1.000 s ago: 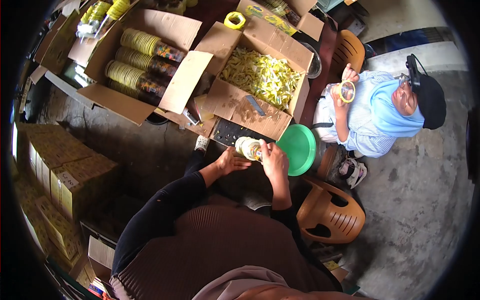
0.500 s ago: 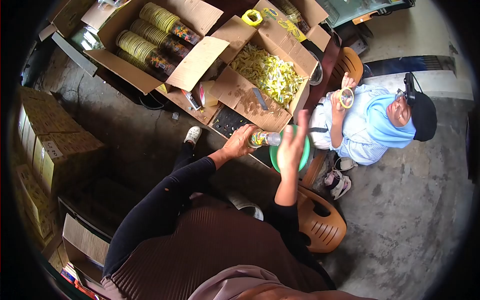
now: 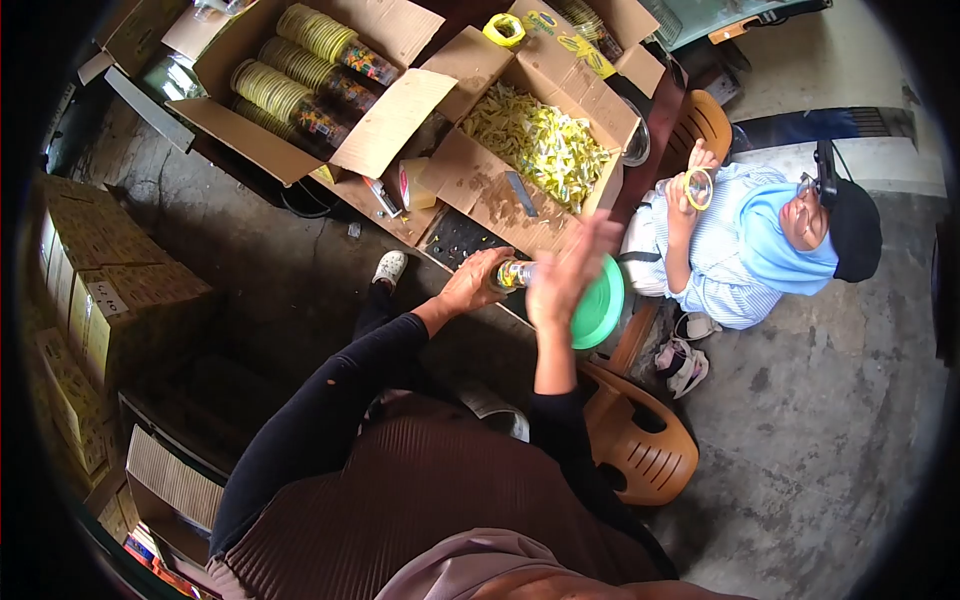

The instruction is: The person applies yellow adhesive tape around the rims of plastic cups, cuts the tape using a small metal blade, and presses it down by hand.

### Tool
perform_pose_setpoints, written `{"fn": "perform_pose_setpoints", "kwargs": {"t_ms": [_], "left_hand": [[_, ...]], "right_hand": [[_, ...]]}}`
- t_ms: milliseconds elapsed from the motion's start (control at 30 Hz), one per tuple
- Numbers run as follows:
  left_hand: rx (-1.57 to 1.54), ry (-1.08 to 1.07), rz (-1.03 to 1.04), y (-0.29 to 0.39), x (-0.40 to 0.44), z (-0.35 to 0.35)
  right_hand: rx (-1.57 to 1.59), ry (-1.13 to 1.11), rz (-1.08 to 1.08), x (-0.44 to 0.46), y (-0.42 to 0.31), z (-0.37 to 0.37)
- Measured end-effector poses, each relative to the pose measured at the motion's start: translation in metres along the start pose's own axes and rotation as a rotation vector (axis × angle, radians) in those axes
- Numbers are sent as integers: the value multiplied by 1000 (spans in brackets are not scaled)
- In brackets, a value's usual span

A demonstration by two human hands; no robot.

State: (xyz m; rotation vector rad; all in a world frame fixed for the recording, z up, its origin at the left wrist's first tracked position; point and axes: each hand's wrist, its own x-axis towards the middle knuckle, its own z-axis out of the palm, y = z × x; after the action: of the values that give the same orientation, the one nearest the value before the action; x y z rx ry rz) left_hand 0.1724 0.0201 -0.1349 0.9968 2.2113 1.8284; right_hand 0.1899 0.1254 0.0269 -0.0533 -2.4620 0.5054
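Note:
My left hand [image 3: 474,284] is wrapped round a clear plastic cup [image 3: 514,275] with a colourful print, held on its side over the table's front edge. The cup's far end points right, toward my right hand [image 3: 570,278]. That hand is raised with fingers stretched out and smeared by motion. Its palm faces the cup's end and partly hides it; whether they touch I cannot tell. Behind my right hand is a green basin [image 3: 608,308], partly covered. Beyond both hands stands an open carton [image 3: 455,180] with many small yellow-and-white wrapped pieces [image 3: 545,140] inside.
At the upper left, a carton [image 3: 400,120] holds stacks of printed cups [image 3: 300,95]. A yellow tape roll [image 3: 504,31] and a dark flat blade-like strip [image 3: 521,194] lie on cardboard. A co-worker [image 3: 745,235] sits at right holding a cup [image 3: 698,188]. An orange chair [image 3: 650,450] stands close by.
My right hand has moved left to the end of the cup, uncovering more of the green basin. My left hand keeps hold of the cup in nearly the same place.

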Motion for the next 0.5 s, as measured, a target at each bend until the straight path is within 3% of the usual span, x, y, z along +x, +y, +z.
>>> {"fn": "perform_pose_setpoints", "kwargs": {"t_ms": [67,100,200,267,333,367,400,467,500], "left_hand": [[-91,48,-39,-4,-1,5],[-97,22,-194,-2,-4,4],[-117,21,-133,-18,-10,2],[-103,6,-156,-20,-15,-2],[-34,53,-219,-24,-23,-2],[-36,62,-242,-36,-28,6],[-34,61,-236,-33,-29,6],[18,0,-435,-26,-32,7],[16,56,-418,-28,-34,12]], "right_hand": [[-284,-665,-19,-49,44,42],[-284,-562,-48,-44,43,38],[-72,-250,-16,-8,27,13],[-80,-156,-1,-2,14,-3],[-183,-315,-22,-30,24,24],[-127,-540,20,-58,53,47],[247,-699,500,-56,48,44],[255,-456,423,-46,44,37],[188,-466,462,-36,34,26]]}}
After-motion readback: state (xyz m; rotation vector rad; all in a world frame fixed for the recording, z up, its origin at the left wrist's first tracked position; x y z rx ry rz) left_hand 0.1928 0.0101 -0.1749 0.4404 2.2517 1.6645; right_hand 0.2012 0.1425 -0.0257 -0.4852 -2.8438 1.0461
